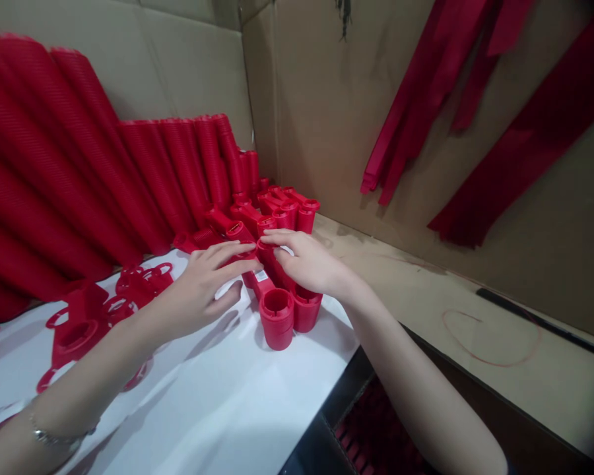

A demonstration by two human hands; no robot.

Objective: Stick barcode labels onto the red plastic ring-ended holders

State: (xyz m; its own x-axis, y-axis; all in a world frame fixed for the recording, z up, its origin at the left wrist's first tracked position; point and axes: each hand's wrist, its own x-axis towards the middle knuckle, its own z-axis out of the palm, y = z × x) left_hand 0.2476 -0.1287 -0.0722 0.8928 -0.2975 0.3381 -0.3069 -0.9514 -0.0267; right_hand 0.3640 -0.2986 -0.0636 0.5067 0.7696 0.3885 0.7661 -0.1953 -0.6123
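Two red plastic parts with round, hollow cup ends stand side by side near the middle of the white table. The nearer cup (277,319) faces up, and its bar carries a small white label (261,276). Beside it is the second cup (307,310), partly behind my right wrist. My left hand (205,284) has its fingers spread, their tips at the far end of the labelled part. Stretched over the far end of the neighbouring part, my right hand (301,258) has thumb and fingers apart. Whether the fingertips press on the parts is hard to tell.
More red cup-ended parts (297,214) are crowded behind my hands. Tall stacks of ribbed red pieces (74,158) lean at the left. Loose red rings (119,307) lie on the white table (212,409). Red strips (426,92) hang on the cardboard wall at right.
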